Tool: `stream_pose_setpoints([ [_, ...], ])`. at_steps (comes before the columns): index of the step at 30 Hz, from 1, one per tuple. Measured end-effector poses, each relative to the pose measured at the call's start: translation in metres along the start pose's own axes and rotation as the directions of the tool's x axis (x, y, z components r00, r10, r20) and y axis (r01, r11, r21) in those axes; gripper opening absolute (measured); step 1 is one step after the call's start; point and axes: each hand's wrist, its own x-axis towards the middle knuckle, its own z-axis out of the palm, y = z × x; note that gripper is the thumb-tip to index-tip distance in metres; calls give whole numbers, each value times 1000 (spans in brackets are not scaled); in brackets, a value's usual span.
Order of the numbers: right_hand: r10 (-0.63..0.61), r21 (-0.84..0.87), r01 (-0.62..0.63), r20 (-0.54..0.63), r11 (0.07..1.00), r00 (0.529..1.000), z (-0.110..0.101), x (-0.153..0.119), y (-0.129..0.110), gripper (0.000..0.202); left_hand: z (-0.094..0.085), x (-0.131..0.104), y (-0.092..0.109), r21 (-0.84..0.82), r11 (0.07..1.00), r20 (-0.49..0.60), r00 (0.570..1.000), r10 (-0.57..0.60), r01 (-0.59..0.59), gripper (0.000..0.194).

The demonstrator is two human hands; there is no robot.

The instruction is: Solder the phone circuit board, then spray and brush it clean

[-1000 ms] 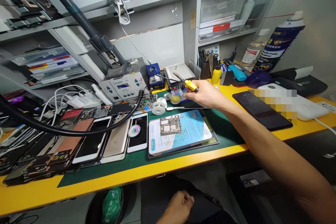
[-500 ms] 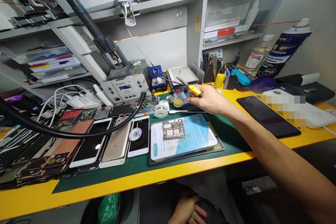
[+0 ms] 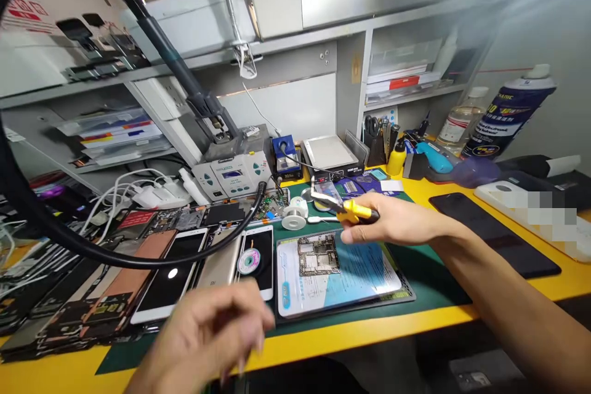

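My right hand point(image 3: 392, 218) grips a tool with a yellow-and-black handle point(image 3: 353, 210) and a slim metal tip that points left; its exact kind is hard to tell. The tip hovers beyond the top edge of a blue-and-white pad point(image 3: 364, 277). A phone logic board point(image 3: 318, 255) lies on that pad, just left of and below this hand. At the front edge, my left hand point(image 3: 212, 332) is raised in front of the phones, blurred, with loosely curled fingers and nothing visible in them. A solder wire spool point(image 3: 294, 219) stands near the tool's tip.
Several phones and phone parts, including a white phone point(image 3: 173, 277), cover the left side beneath a black hose point(image 3: 152, 260). Behind stands a white rework station point(image 3: 231, 178). A black phone point(image 3: 494, 234) lies at right, with a spray can point(image 3: 508, 114) behind it.
My left hand has come up from my lap to the table's front edge. My right hand has brought the yellow-and-black tool nearer the pad, and the view has tilted up.
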Motion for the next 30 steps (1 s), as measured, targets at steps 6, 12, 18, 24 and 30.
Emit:
stream_pose_setpoints([
  [6,-33,2,33,230,999,973,2,-2,-1,37,14,67,62,-184,974,-97,989,112,-129,31],
  [12,-78,32,71,352,997,933,3,-3,-4,43,22,90,59,-333,942,118,990,71,-28,37],
  [18,-94,74,72,362,995,927,2,-6,-4,41,21,92,57,-393,920,184,980,80,-2,26],
  [24,-61,91,28,383,995,922,0,-10,-7,42,26,98,55,-467,883,221,973,61,51,25],
  [30,-66,96,28,423,995,904,0,-13,-8,53,26,106,50,-525,846,262,963,59,91,15],
])
